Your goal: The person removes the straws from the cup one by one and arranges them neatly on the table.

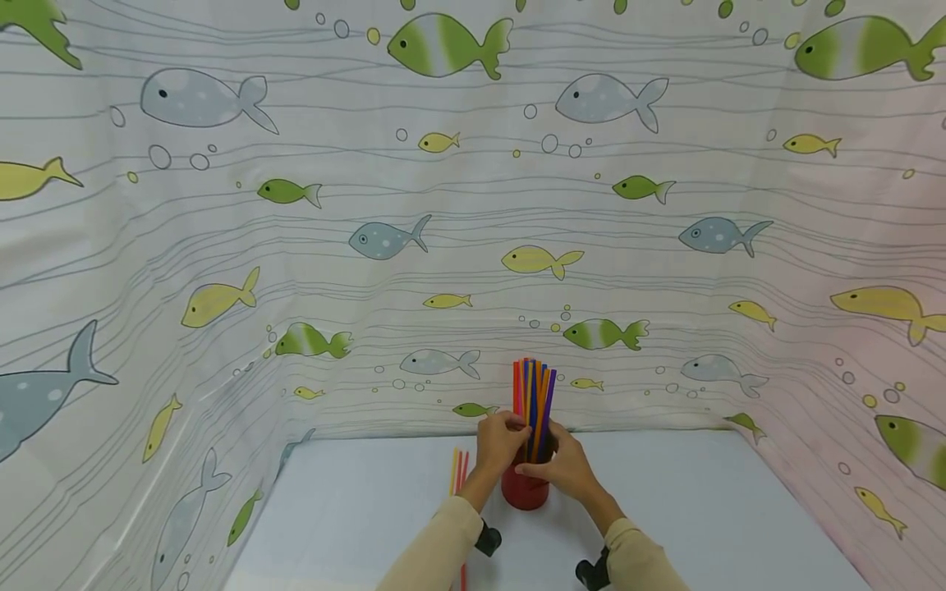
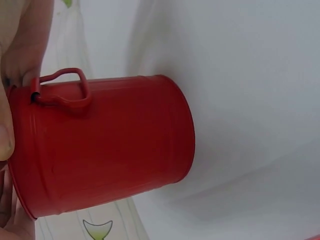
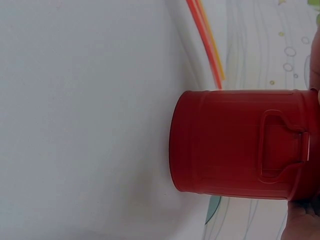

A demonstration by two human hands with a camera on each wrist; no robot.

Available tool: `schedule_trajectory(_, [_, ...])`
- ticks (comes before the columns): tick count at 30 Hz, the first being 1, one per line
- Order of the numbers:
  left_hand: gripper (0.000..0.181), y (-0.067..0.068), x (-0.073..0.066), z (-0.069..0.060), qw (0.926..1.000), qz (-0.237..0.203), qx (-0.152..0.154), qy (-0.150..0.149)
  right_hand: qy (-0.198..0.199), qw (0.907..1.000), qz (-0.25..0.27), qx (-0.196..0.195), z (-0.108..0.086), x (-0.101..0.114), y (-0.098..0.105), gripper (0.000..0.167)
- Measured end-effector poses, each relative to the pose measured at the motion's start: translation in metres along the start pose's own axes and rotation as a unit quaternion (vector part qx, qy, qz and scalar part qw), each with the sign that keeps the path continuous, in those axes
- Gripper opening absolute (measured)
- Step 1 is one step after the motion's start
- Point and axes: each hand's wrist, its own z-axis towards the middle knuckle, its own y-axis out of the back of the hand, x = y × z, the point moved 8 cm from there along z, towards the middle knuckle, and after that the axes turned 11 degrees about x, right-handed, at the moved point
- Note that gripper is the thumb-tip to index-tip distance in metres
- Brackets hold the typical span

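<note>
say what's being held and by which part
The red bucket, near its rim, by the right hand; whether the left hand grips straws is unclear.

Fish-print sheeting (image 1: 488, 213) around a white table (image 1: 724, 501) suggests a booth (image 1: 118, 238).

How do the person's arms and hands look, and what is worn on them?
The left sleeve and right sleeve are plain cream, with a small black device beside the left one and another beside the right. The left hand and right hand wear no gloves.
</note>
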Motion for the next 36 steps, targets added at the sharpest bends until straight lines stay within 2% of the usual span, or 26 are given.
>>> schedule_trajectory(8, [0.009, 0.01, -0.005, 0.002, 0.9998, -0.017, 0.001, 0.011, -0.003, 1.0, -0.006, 0.003, -0.001, -0.001, -0.001, 0.1])
schedule_trajectory(13, [0.011, 0.022, -0.018, 0.009, 0.9998, -0.018, -0.001, -0.007, 0.004, 1.0, -0.005, 0.002, 0.001, 0.0, 0.0, 0.099])
schedule_trajectory(17, [0.011, 0.033, -0.027, 0.013, 0.9993, -0.024, -0.005, -0.027, -0.007, 1.0, -0.003, 0.0, 0.001, -0.002, 0.0, 0.101])
schedule_trajectory(26, [0.011, 0.072, -0.055, 0.019, 0.9938, -0.021, -0.054, -0.095, -0.037, 0.9992, -0.011, -0.008, 0.0, -0.006, 0.001, 0.108])
schedule_trajectory(31, [0.011, 0.093, -0.064, 0.024, 0.9906, -0.034, -0.07, -0.112, -0.043, 0.9989, -0.015, -0.009, 0.0, -0.007, 0.001, 0.108])
schedule_trajectory(36, [0.012, 0.113, -0.061, 0.025, 0.9889, -0.046, -0.088, -0.111, -0.044, 0.9989, -0.014, -0.007, 0.0, -0.008, 0.0, 0.109])
